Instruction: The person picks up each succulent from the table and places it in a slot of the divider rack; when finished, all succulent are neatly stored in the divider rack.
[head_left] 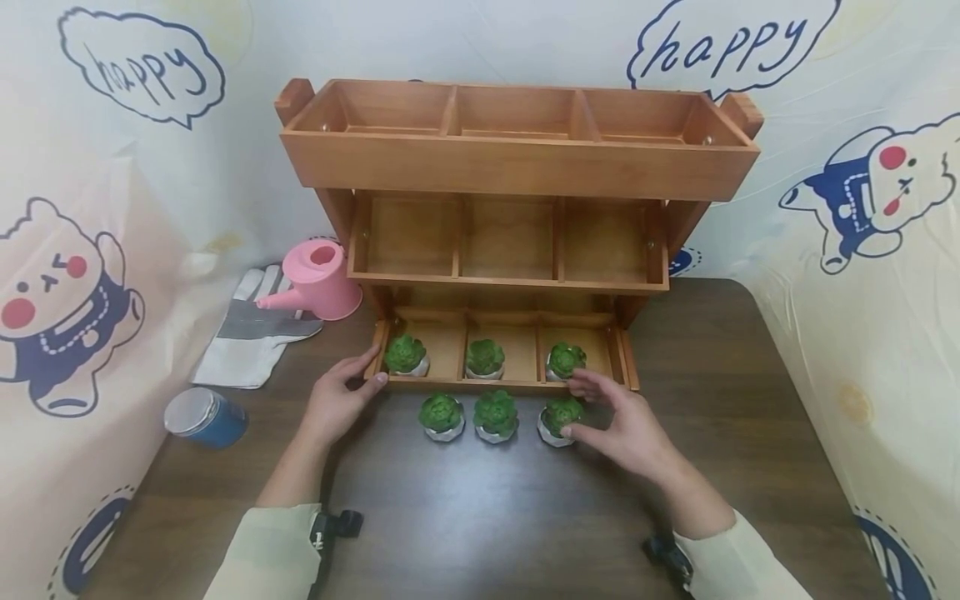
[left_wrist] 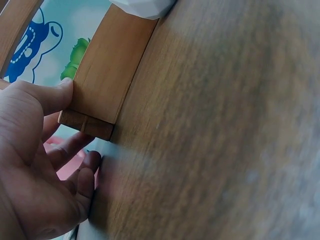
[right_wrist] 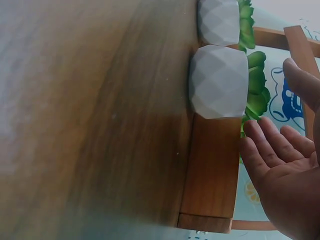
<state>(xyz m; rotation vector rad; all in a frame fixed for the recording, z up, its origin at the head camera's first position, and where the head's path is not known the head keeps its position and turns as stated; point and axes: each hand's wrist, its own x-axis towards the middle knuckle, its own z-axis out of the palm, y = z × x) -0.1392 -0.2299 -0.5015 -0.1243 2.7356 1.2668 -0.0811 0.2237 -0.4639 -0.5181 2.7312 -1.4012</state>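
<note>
My left hand (head_left: pixel 340 403) holds the left front corner of the bottom tier of a three-tier wooden planter shelf (head_left: pixel 517 171). In the left wrist view its thumb (left_wrist: pixel 60 95) lies at the board's upper edge, with fingers round the end. My right hand (head_left: pixel 626 421) is spread, fingers extended, beside the potted succulent (head_left: pixel 564 362) in the tier's right compartment; its thumb is near another potted succulent (head_left: pixel 558 421) on the table. Two more succulents (head_left: pixel 406 356) (head_left: pixel 485 358) sit in the left and middle compartments. Two others (head_left: pixel 442 417) (head_left: pixel 496 416) stand before the shelf.
Left of the shelf stands a pink watering can (head_left: pixel 321 277), next to grey and white gloves (head_left: pixel 255 333). A blue jar with a silvery lid (head_left: pixel 206 417) is near the left edge of the dark wooden table (head_left: pixel 465 533). Printed cloth hangs behind and at both sides.
</note>
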